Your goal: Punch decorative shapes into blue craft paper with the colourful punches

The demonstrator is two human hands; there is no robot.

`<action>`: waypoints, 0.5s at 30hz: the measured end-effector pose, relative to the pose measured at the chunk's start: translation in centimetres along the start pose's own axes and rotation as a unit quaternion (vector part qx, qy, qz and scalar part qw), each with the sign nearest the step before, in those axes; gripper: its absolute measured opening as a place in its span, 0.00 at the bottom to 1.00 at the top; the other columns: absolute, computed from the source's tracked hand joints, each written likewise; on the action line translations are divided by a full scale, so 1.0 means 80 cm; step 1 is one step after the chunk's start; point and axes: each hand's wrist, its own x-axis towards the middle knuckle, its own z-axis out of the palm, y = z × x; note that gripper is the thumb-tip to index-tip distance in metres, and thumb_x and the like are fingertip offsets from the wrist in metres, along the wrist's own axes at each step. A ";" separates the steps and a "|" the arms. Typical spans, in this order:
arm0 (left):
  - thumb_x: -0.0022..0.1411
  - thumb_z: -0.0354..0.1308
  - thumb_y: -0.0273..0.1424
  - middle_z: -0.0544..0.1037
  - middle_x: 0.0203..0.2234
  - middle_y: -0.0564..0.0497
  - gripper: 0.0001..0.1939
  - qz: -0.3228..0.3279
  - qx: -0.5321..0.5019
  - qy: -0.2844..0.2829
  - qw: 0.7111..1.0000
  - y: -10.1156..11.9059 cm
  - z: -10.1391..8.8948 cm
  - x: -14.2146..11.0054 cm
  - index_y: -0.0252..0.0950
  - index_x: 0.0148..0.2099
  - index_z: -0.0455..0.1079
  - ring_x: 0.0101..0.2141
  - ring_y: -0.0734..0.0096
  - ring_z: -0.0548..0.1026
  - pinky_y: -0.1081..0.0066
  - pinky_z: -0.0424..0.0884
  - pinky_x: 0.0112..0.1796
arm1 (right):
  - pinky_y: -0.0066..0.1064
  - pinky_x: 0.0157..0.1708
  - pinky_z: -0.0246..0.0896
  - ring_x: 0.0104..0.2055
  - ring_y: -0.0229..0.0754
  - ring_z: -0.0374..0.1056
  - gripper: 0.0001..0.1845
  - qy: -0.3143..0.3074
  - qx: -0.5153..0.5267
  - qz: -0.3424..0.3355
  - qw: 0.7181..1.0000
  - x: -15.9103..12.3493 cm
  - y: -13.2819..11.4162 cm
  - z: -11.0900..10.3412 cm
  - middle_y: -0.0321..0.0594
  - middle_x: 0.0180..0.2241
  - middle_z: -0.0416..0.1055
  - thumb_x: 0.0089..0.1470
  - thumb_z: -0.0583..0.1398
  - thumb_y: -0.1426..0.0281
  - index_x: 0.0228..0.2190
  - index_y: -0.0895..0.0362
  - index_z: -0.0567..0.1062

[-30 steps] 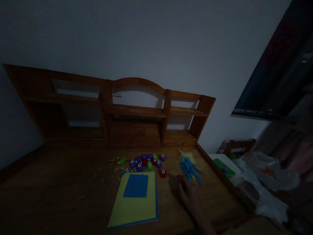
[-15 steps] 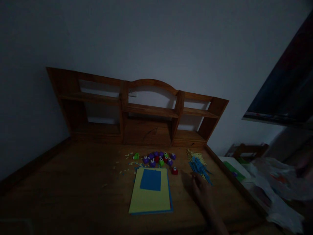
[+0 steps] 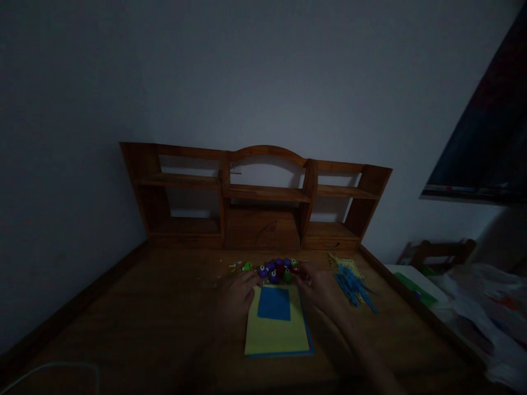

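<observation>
The room is very dim. On a wooden desk (image 3: 164, 307) lies a yellow sheet (image 3: 275, 334) over a blue one, with a smaller blue square (image 3: 274, 303) on top. Behind it sits a cluster of small purple, red and green punches (image 3: 276, 269). My left hand (image 3: 236, 293) rests at the sheet's upper left corner, fingers reaching toward the punches. My right hand (image 3: 319, 288) is at the sheet's upper right, fingertips against the right end of the cluster. Whether either hand grips anything is too dark to tell.
A pile of blue paper strips (image 3: 352, 282) on a yellow scrap lies to the right. A wooden shelf unit (image 3: 263, 195) stands at the desk's back. Small paper bits (image 3: 233, 267) are scattered left of the punches. Plastic bags (image 3: 486, 312) and a chair (image 3: 436, 252) are off to the right.
My left hand has come into view at the sheet's left corner. My right hand moved left from near the blue strips to the punches. The camera view shifted, so the desk sits more centred.
</observation>
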 end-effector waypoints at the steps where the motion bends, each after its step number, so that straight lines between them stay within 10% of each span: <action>1: 0.61 0.47 0.24 0.72 0.44 0.46 0.15 -0.026 -0.003 0.006 1.000 -0.023 0.007 0.016 0.38 0.47 0.69 0.47 0.61 0.68 0.63 0.64 0.48 | 0.31 0.37 0.61 0.38 0.45 0.70 0.14 -0.039 -0.003 -0.008 0.999 0.000 0.000 0.010 0.42 0.37 0.73 0.53 0.59 0.64 0.41 0.55 0.74; 8: 0.51 0.50 0.18 0.65 0.56 0.44 0.30 -0.026 -0.047 -0.014 0.998 -0.161 0.063 0.059 0.36 0.58 0.62 0.56 0.59 0.61 0.59 0.55 0.56 | 0.42 0.49 0.57 0.52 0.58 0.61 0.46 -0.209 -0.007 0.021 0.978 0.001 0.032 0.074 0.50 0.48 0.66 0.22 0.73 0.57 0.46 0.58 0.71; 15: 0.52 0.49 0.16 0.66 0.53 0.48 0.30 0.022 -0.076 -0.013 0.997 -0.170 0.077 0.051 0.42 0.56 0.64 0.53 0.63 0.63 0.64 0.58 0.54 | 0.33 0.37 0.61 0.40 0.50 0.67 0.42 -0.281 0.003 0.070 0.957 0.027 0.031 0.075 0.41 0.38 0.71 0.19 0.72 0.63 0.42 0.56 0.71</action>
